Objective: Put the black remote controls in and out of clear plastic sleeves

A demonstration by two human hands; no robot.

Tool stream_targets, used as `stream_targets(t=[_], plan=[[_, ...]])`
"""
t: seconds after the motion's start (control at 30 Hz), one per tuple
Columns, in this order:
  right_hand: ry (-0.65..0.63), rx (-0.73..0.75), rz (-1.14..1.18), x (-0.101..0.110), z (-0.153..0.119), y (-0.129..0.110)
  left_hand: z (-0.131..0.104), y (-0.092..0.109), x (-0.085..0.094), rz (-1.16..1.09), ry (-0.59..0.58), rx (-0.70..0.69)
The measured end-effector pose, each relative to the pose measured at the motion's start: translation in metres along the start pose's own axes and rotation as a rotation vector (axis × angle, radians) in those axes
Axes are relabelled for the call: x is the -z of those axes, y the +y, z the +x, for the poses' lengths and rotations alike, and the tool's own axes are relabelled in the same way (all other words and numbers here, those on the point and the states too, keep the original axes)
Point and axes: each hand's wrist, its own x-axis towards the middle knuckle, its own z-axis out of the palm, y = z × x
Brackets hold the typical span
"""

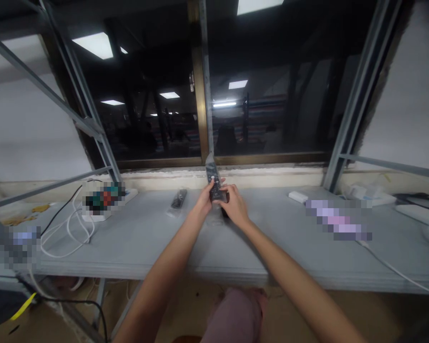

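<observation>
A black remote control [212,170] in a clear plastic sleeve stands tilted up between my hands, above the middle of the grey table. My left hand [203,200] is closed around its left side, thumb on the button face. My right hand [237,205] pinches its lower right side; part of the lower end is hidden by the fingers. Clear plastic [215,219] shows below the hands, too blurred to make out fully. Left of my hands, a second dark remote control [179,198] lies on the table in clear plastic.
The grey table [136,247] runs along a dark window. A white power strip [130,195] with cables and a blurred-out object are at the left. To the right lie a small white block [298,196], a blurred-out purple object and a white cable [389,265]. Metal posts flank both sides.
</observation>
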Motion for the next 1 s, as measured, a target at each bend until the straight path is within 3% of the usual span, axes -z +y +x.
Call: stream_targets(t=[0.17, 0.5, 0.67, 1.0], plan=[[0.036, 0.017, 0.081, 0.003, 0.003, 0.004, 0.001, -0.003, 0.002, 0.046, 0.022, -0.043], [0.127, 0.017, 0.132, 0.005, 0.002, 0.007, 0.006, -0.011, 0.000, 0.148, -0.130, 0.015], [0.116, 0.037, 0.242, 0.004, 0.006, 0.010, 0.008, -0.007, 0.006, 0.140, -0.104, -0.039], [0.206, -0.155, 0.371, 0.001, 0.008, 0.021, 0.000, -0.012, 0.003, 0.174, -0.109, 0.031]])
